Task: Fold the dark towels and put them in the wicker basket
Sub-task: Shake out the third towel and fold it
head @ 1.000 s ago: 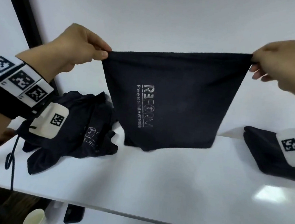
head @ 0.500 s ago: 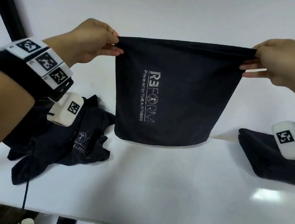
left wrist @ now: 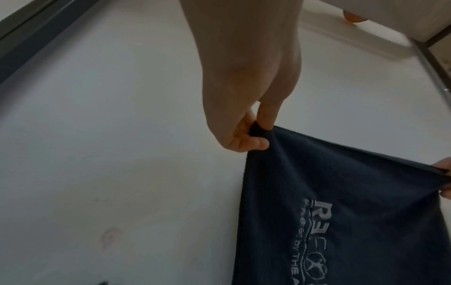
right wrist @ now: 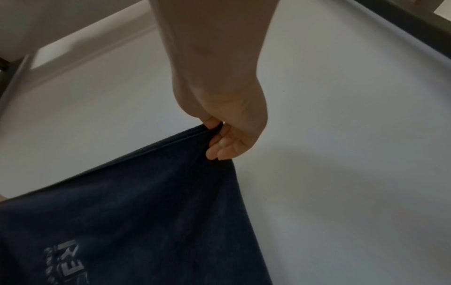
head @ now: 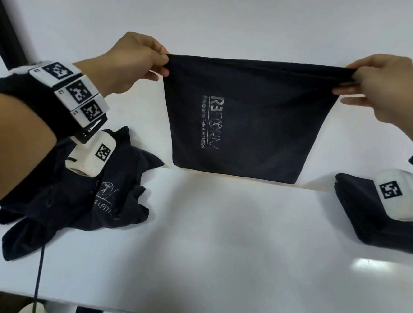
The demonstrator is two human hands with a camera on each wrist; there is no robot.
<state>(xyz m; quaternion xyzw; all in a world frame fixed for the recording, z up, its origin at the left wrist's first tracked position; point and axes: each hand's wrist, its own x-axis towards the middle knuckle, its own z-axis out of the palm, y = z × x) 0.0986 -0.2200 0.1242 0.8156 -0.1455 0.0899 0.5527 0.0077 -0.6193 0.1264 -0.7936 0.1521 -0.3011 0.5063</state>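
Towel [head: 248,120] hangs in the air above the far edge of the white tabletop [head: 218,243], stretched flat between two hands. The left hand [head: 133,64] pinches its upper left corner between thumb and curled fingers, and the right hand [head: 384,86] pinches the upper right corner the same way; the wrist views show the cloth caught at each thumb tip. It looks already doubled, since two layers show along the top edge.

To do this fold well, I would keep the top edge taut and level, bring the two corners together so the side edges match, then lay it down on the bare middle of the tabletop and smooth it before the next fold. Letting one corner sag would probably skew the fold.

It is dark navy, soft and limp, with a pale printed logo reading sideways near its left side, and its lower edge hangs fairly straight. A crumpled heap of towels [head: 78,195] lies toward the left edge; a folded pile [head: 368,218] sits at the right edge. No wicker basket is in view.
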